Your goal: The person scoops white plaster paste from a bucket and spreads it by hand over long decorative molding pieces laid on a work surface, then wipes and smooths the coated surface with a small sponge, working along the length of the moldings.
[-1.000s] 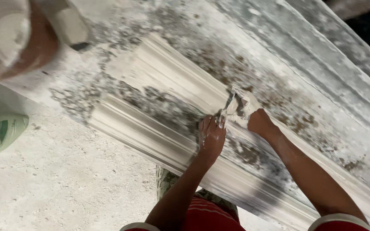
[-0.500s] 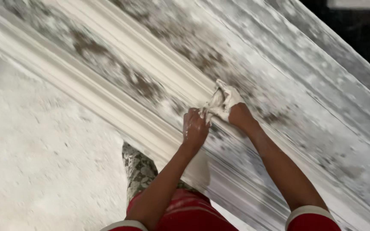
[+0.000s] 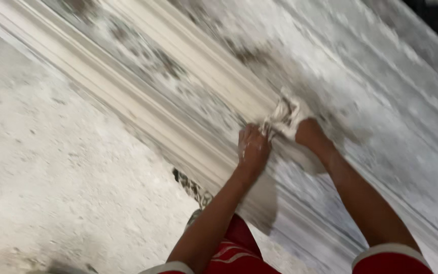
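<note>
A plaster-smeared rag (image 3: 285,115) is clamped in the fingers of the right hand (image 3: 305,131) on the white moulded cornice (image 3: 204,76), at two o'clock from the left hand (image 3: 252,148), whose curled fingers are pressed on the moulding. Since the earlier frame, both hands are seen shifted rightward.

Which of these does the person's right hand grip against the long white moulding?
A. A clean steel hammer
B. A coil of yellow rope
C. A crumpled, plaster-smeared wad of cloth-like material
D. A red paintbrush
C. The right hand closes its fingers on a crumpled whitish wad pressed onto the ridged white moulding, with the left hand resting on the moulding beside it.
</note>
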